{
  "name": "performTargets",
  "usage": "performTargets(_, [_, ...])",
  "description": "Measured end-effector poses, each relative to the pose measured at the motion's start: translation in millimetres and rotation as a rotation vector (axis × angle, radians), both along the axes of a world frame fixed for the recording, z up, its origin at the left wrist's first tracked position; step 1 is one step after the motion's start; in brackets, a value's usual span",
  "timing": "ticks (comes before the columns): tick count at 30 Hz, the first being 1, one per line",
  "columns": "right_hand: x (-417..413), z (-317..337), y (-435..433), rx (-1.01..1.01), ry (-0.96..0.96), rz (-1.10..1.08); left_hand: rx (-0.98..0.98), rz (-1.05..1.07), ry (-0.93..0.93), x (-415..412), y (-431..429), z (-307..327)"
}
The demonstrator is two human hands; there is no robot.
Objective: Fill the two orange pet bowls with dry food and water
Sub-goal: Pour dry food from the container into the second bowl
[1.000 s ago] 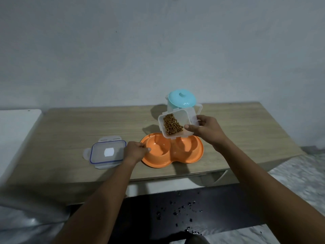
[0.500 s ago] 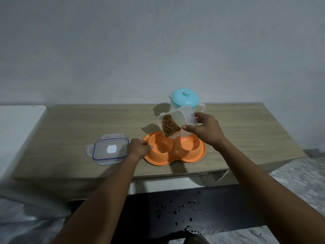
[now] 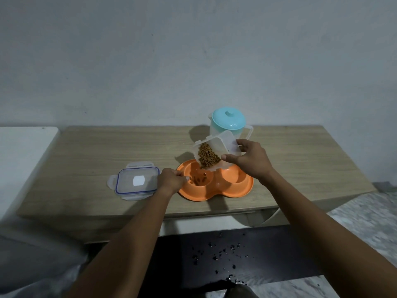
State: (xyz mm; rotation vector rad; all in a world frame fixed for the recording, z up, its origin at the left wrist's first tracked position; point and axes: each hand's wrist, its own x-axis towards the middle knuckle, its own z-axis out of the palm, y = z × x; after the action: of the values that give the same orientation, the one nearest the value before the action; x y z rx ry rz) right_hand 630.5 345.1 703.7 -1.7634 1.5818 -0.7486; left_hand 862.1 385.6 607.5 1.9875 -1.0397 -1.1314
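Observation:
An orange double pet bowl point(image 3: 225, 190) sits on the wooden table point(image 3: 107, 151). My right hand point(image 3: 249, 161) grips a clear plastic container of brown dry food point(image 3: 209, 157), tilted down and left over the left bowl. Kibble falls from its corner, and several pieces lie in the left bowl point(image 3: 198, 179). The right bowl point(image 3: 236, 178) looks empty. My left hand point(image 3: 171, 181) pinches the bowl's left rim. Behind stands a clear pitcher with a turquoise lid point(image 3: 228, 120), partly hidden by the container.
The container's clear lid with a blue seal point(image 3: 135, 181) lies flat left of the bowl. A white surface point(image 3: 21, 151) adjoins the table's left end. Below the table's front edge is a dark floor with scattered specks point(image 3: 221, 254).
My right hand has tipped the container further down toward the left bowl, and kibble now spills into it. My left hand stays on the rim.

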Motion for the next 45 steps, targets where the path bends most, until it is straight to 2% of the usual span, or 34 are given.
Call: performTargets(45, [-1.2, 1.2, 2.8, 0.001, 0.05, -0.013, 0.031, -0.016, -0.006, 1.0, 1.1, 3.7])
